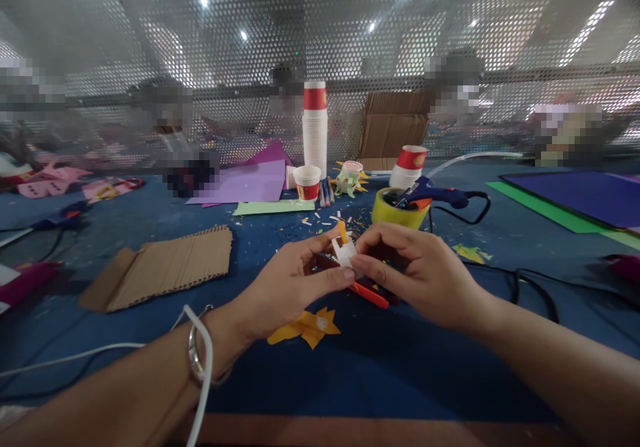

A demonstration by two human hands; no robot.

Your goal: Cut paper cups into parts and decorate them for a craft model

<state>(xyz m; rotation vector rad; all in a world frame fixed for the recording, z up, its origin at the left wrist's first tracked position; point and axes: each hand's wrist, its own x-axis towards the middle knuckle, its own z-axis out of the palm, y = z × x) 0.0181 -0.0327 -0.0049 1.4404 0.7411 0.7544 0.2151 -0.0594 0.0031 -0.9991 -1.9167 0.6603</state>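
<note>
Both hands meet over the middle of the table around a small white paper piece [344, 252] with notched edges. A thin orange strip [342, 231] sticks up from its top. My left hand [295, 277] pinches the piece from the left between thumb and fingers. From the other side, the thumb and fingers of my right hand [410, 270] press on its right edge. Below the hands lies a red-orange object [369, 295], mostly hidden by them. An orange paper cutout [305, 327] with pointed edges rests on the table just below my left hand.
A glue gun [435, 193] rests across a yellow tape roll [395, 210]. Paper cups stand in a tall stack [315, 133] at the back. Cardboard [175, 267] lies left, coloured sheets [575, 197] right. A white cable [203, 373] crosses my left wrist; black cords [537, 283] run right.
</note>
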